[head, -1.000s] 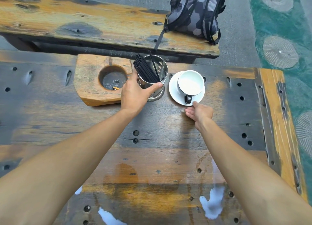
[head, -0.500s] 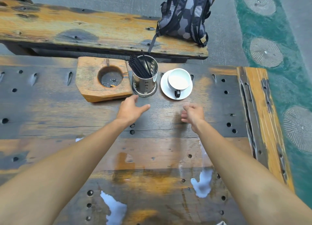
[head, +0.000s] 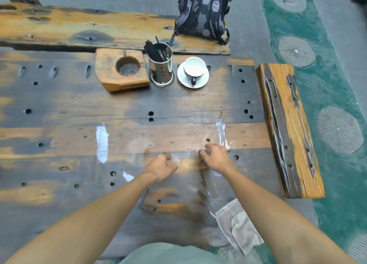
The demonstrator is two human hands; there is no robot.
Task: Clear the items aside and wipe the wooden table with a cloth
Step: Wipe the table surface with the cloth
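The wooden table [head: 79,109] is dark and worn, with wet shiny streaks. Along its far edge stand a wooden ashtray block [head: 121,72], a steel holder of black straws [head: 161,65] and a white cup on a saucer [head: 193,72]. A grey cloth [head: 238,226] lies on the near right part of the table, under my right forearm. My left hand [head: 160,167] and my right hand [head: 215,156] hover over the table's middle, fingers loosely curled, holding nothing. Both are far from the items and apart from the cloth.
A wooden bench [head: 89,29] runs behind the table with a grey patterned backpack [head: 202,13] on it. A short wooden plank [head: 288,125] lies at the table's right end. Green flooring with round stone discs [head: 339,130] is on the right.
Both hands let go of the straw holder and the saucer and drew back toward me to the table's middle. The view pulled back, and the cloth came into sight.
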